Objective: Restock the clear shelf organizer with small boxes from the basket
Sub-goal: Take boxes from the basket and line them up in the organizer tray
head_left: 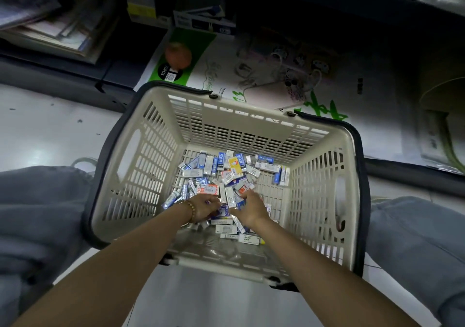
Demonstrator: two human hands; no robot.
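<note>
A cream plastic basket (156,150) with dark handles stands on the floor between my knees. Its bottom holds a heap of several small boxes (221,170), mostly blue and white, a few orange or yellow. Both my hands are down inside it, on the near part of the heap. My left hand (205,207), with a bead bracelet at the wrist, has its fingers curled into the boxes. My right hand (247,206) does the same just to the right, its fingers curled among white boxes. What each hand holds is hidden by the hands. No clear shelf organizer is in view.
Dark low shelves (75,57) with stacked paper goods run along the top. A flat white and green package (201,57) and a bag of trinkets (289,75) lie beyond the basket. My knees in grey trousers (37,201) flank the basket on a pale tiled floor.
</note>
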